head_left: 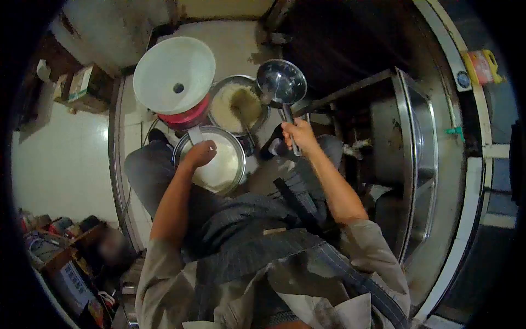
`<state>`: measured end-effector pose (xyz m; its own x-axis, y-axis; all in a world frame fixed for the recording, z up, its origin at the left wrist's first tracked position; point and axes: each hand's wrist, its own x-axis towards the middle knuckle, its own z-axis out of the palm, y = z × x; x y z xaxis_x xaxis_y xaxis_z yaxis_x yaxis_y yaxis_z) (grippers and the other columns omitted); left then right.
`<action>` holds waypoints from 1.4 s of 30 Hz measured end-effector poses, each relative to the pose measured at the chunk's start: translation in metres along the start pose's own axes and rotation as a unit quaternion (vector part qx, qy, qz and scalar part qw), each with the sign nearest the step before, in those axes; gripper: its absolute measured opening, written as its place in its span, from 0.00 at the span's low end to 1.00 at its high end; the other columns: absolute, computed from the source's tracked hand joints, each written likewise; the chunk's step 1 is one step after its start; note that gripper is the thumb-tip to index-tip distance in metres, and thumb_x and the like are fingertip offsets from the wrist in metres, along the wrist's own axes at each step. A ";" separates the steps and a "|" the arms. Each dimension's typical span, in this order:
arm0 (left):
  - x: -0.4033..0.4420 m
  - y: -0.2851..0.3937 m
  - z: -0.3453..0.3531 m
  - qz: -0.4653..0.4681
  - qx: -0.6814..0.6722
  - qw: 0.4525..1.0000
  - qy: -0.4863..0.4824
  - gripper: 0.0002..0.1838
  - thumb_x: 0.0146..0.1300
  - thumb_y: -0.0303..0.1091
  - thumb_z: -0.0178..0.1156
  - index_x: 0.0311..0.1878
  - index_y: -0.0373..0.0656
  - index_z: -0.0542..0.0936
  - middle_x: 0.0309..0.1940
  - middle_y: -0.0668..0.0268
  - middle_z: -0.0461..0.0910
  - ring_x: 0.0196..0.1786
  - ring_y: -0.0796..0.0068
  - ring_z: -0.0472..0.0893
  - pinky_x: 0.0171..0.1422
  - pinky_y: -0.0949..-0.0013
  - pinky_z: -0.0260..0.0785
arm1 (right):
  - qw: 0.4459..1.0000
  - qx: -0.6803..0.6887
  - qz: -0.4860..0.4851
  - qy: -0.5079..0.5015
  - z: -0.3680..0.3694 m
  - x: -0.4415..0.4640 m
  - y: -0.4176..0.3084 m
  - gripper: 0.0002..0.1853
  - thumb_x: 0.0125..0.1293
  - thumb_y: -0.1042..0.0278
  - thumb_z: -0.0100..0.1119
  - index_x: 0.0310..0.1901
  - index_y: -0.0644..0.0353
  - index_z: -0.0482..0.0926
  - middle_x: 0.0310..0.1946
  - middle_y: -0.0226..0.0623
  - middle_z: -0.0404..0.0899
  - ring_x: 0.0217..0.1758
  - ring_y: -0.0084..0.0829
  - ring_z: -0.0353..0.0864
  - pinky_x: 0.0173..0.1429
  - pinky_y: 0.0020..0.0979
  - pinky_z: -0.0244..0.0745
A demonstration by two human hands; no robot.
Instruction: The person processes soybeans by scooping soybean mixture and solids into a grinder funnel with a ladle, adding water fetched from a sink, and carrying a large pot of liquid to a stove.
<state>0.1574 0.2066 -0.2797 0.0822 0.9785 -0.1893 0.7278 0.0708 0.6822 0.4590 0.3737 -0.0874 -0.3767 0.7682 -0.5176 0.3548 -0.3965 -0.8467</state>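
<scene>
1. Head view, clock read from its middle, twelve straight ahead: nearest, at six o'clock, lies the person's dark apron [249, 249], with a knee spread out to either side.
2. At nine o'clock, between the legs, stands a metal pot [244, 164] holding a pale, smooth-looking filling [222, 164].
3. Over the pot's left part, also near nine, is the left hand [200, 154]. Its fingers are curled together, clamped on the near end of a pale flat strip [195, 134], which points toward the pot's far rim.
4. Toward two o'clock, the right hand [299, 136] has its fingers wrapped tightly around the handle of a metal ladle [281, 82].
5. The ladle's round, dark bowl reaches out between twelve and one, at the right edge of a basin.
6. That basin [233, 78], at eleven, sits just beyond the pot; its pale contents have a brownish hollow, and a long thin handle [245, 122] leans there.
7. Between ten and eleven, a wide white dish [159, 68] with a dark round hole rests above a red tub [192, 114].
8. At three stands a metal frame [408, 164].
9. Farther off, toward two, is a yellow jug [483, 67].
</scene>
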 end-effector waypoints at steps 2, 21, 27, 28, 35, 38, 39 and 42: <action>0.000 0.010 -0.007 -0.030 0.004 0.999 -0.016 0.15 0.57 0.40 0.57 0.42 0.41 0.81 0.39 0.50 0.82 0.44 0.50 0.81 0.49 0.55 0.72 | 1.000 0.026 0.014 -0.010 0.013 0.023 0.036 0.10 0.62 0.69 0.57 0.27 0.63 0.72 0.18 0.33 0.74 0.14 0.26 0.73 0.17 0.30 0.69; -0.001 0.043 -0.032 -0.085 0.000 0.995 -0.060 0.14 0.58 0.38 0.57 0.44 0.42 0.79 0.39 0.51 0.82 0.44 0.49 0.80 0.49 0.53 0.71 | 0.980 -0.050 0.186 0.051 0.033 0.069 0.149 0.09 0.61 0.68 0.62 0.29 0.64 0.76 0.19 0.33 0.75 0.17 0.26 0.75 0.21 0.31 0.69; -0.004 0.042 -0.030 -0.088 -0.056 0.994 -0.045 0.14 0.58 0.38 0.58 0.44 0.42 0.79 0.41 0.51 0.82 0.46 0.49 0.80 0.51 0.53 0.71 | 0.985 -0.053 0.144 0.075 0.036 0.079 0.141 0.09 0.60 0.70 0.61 0.27 0.66 0.75 0.19 0.36 0.76 0.17 0.29 0.75 0.20 0.32 0.69; -0.006 0.047 -0.035 -0.101 -0.084 0.990 -0.040 0.14 0.58 0.38 0.58 0.44 0.42 0.79 0.41 0.51 0.81 0.47 0.49 0.79 0.51 0.53 0.70 | 0.985 -0.054 0.144 0.073 0.037 0.083 0.136 0.09 0.60 0.70 0.61 0.27 0.66 0.75 0.19 0.36 0.76 0.17 0.29 0.75 0.20 0.32 0.69; -0.006 0.047 -0.038 -0.116 -0.073 0.989 -0.058 0.14 0.58 0.39 0.58 0.45 0.42 0.79 0.42 0.51 0.81 0.47 0.49 0.79 0.52 0.53 0.70 | 0.989 -0.037 0.129 0.066 0.042 0.112 0.122 0.10 0.59 0.72 0.59 0.24 0.67 0.75 0.16 0.41 0.75 0.15 0.32 0.73 0.21 0.34 0.67; -0.006 0.042 -0.034 -0.115 -0.074 0.989 -0.050 0.15 0.58 0.39 0.58 0.45 0.42 0.78 0.41 0.51 0.81 0.47 0.48 0.79 0.51 0.53 0.70 | 0.989 -0.047 0.121 0.067 0.047 0.120 0.112 0.10 0.59 0.72 0.59 0.23 0.68 0.75 0.15 0.41 0.75 0.15 0.33 0.73 0.19 0.35 0.65; -0.007 0.043 -0.034 -0.120 -0.083 0.988 -0.049 0.15 0.58 0.39 0.58 0.45 0.42 0.78 0.41 0.51 0.81 0.46 0.48 0.79 0.51 0.52 0.70 | 0.990 -0.060 0.105 0.066 0.046 0.126 0.113 0.10 0.59 0.72 0.59 0.23 0.68 0.75 0.15 0.41 0.75 0.14 0.33 0.73 0.17 0.36 0.64; -0.007 0.045 -0.036 -0.125 -0.088 0.987 -0.051 0.15 0.58 0.40 0.57 0.45 0.42 0.78 0.41 0.50 0.81 0.46 0.48 0.79 0.50 0.52 0.70 | 0.991 -0.068 0.098 0.065 0.045 0.142 0.114 0.10 0.60 0.73 0.59 0.23 0.68 0.75 0.15 0.42 0.75 0.14 0.35 0.73 0.18 0.37 0.65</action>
<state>0.1651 0.2100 -0.2228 -0.0103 0.9021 -0.4314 0.6058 0.3489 0.7151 0.4070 0.4153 -0.2627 -0.1781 0.7451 -0.6427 0.5257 -0.4801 -0.7023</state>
